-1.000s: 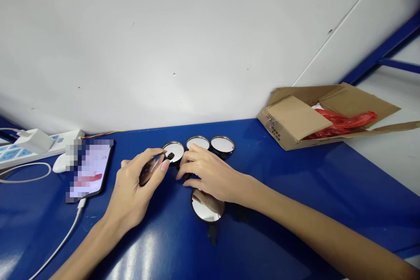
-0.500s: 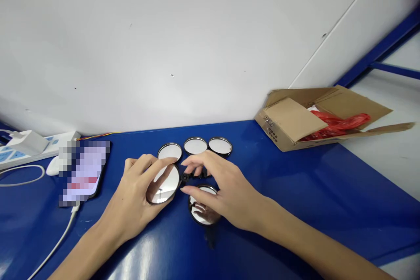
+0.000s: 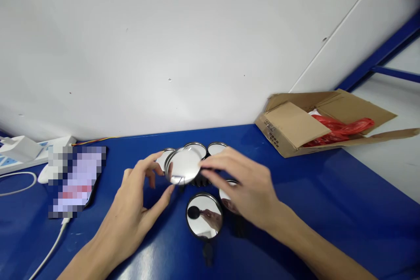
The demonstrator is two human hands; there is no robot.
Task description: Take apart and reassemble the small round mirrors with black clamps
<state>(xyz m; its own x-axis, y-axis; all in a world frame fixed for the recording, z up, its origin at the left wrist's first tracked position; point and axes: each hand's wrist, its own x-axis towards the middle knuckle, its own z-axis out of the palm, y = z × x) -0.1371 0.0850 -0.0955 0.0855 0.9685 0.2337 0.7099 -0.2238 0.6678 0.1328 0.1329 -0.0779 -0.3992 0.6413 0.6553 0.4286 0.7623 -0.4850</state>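
Above the blue surface (image 3: 305, 210), the left hand (image 3: 129, 210) is spread open just beside the left edge of the raised mirror (image 3: 184, 167); whether it is touched there cannot be told. By the right hand (image 3: 251, 186), the mirror's right edge is pinched, its broad round face turned upward between both hands.

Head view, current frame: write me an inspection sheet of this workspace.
Surface: glossy blue tabletop; no spill seen.
Job's things: raised round mirror; three mirrors in the back row, partly covered; front mirror; another mirror, partly behind the right hand.
Clutter: phone; open cardboard box with red plastic.
Hands: right hand pinches the raised mirror; left hand open beside it.
Cables: white cable at phone; thin coloured wires near power strip.
Surroundings: pale wall, small marks.
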